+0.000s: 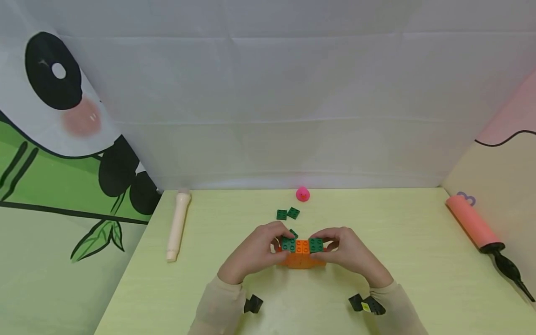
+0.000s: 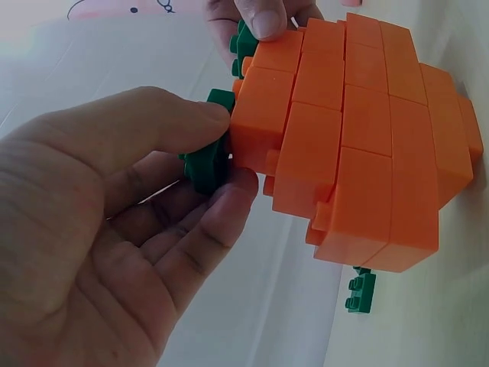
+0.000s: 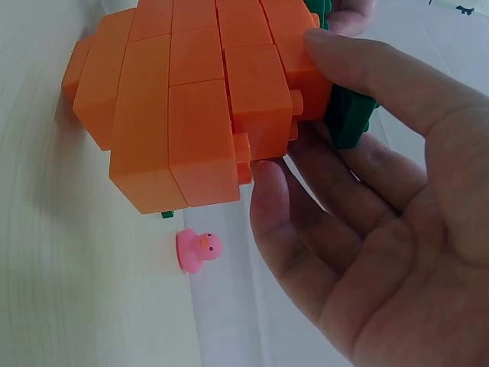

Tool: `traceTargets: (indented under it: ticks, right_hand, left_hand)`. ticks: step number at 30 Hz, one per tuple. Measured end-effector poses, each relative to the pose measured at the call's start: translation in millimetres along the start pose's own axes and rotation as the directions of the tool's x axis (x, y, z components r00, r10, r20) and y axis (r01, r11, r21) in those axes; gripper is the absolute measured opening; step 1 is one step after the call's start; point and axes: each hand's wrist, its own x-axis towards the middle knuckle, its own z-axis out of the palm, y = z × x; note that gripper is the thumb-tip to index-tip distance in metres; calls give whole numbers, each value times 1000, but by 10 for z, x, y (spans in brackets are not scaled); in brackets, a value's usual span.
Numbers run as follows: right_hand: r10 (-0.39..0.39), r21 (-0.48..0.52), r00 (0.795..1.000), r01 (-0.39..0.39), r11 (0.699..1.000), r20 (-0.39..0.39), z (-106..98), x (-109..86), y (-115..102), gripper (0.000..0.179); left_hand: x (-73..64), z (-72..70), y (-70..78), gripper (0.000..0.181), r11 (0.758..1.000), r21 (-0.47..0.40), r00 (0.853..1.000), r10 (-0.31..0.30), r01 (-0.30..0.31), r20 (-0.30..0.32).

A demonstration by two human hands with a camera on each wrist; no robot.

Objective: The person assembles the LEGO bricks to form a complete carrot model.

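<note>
A stepped build of orange toy bricks (image 1: 302, 262) stands on the table between both hands, wider in the middle than at its top. My left hand (image 1: 258, 249) pinches a green brick (image 2: 208, 153) between thumb and fingers at the left end of the build's top. At the right end, my right hand (image 1: 351, 250) grips the upper part of the build, thumb on the front of a top orange brick and fingers behind. Another green brick (image 3: 350, 118) sits on top there, beside those fingers. Orange studs show between the two green bricks in the head view.
Loose green bricks (image 1: 282, 214) lie behind the build, one partly hidden by it. Farther back is a pink toy duck (image 1: 303, 194). A pale rolling-pin-like cylinder (image 1: 178, 225) lies at left, and a coral pump with a black nozzle (image 1: 475, 221) at right. A white sheet hangs behind.
</note>
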Motion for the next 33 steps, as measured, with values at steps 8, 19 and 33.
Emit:
traceTargets:
  ticks: [8,19,33]
  right_hand:
    - [-1,-11,1000,1,1000,-3,6,0,7,33]
    - [-2,-4,1000,2,1000,2,5,3,-10,32]
    - [-8,-1,1000,8,1000,8,-9,4,4,31]
  left_hand:
    - [-5,-13,-32,24,1000,9,1000,23,-23,10]
    - [0,-34,-2,22,1000,13,1000,17,-17,20]
    - [29,6,-40,27,998,-19,998,-62,62,9]
